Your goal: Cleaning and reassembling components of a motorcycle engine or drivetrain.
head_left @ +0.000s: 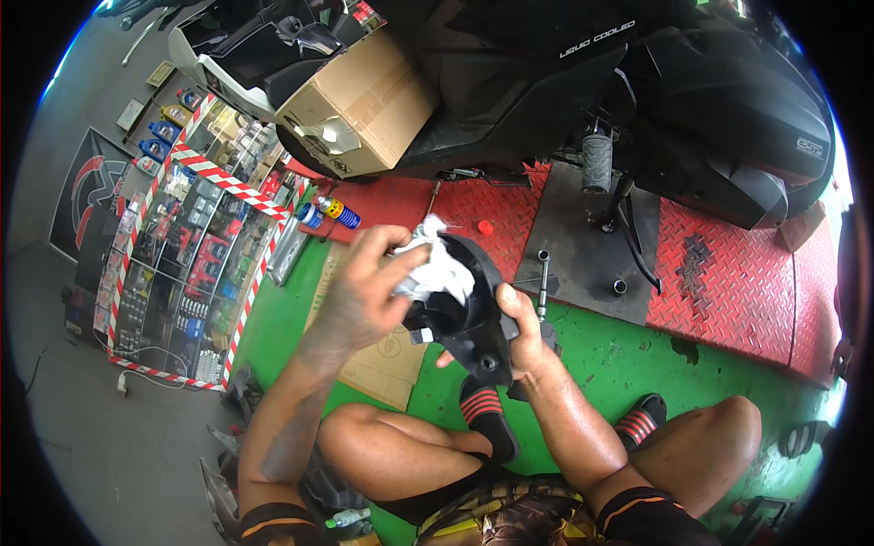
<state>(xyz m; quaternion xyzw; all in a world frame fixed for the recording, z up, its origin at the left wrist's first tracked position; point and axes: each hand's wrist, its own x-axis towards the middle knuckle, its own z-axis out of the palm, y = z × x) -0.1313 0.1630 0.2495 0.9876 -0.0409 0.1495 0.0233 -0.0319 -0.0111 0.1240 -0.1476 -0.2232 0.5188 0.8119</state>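
Closest to the camera are the two hands, raised over the crossed legs. Right hand is closed on the lower side of a black plastic part, thumb on its edge. Left hand has its fingers bent around a white cloth and presses it on the upper side of this part, so the part is between the two hands.

Just beyond the right hand, a ratchet wrench lies at the edge of a dark mat, and a socket is farther to its right. Ahead of the hands, a small red cap rests on the red metal platform. Beyond the left hand are a blue-and-yellow can and a blue can.

Farther ahead, a black motorbike closes off the space, with a cardboard box on it. Well to the left of the hands stands a glass cabinet with striped edges. Below the hands, a cardboard sheet lies on the green floor, partly covered by the left forearm and a knee. Some dark object is behind the right wrist, but it is mostly hidden and I cannot tell what it is.
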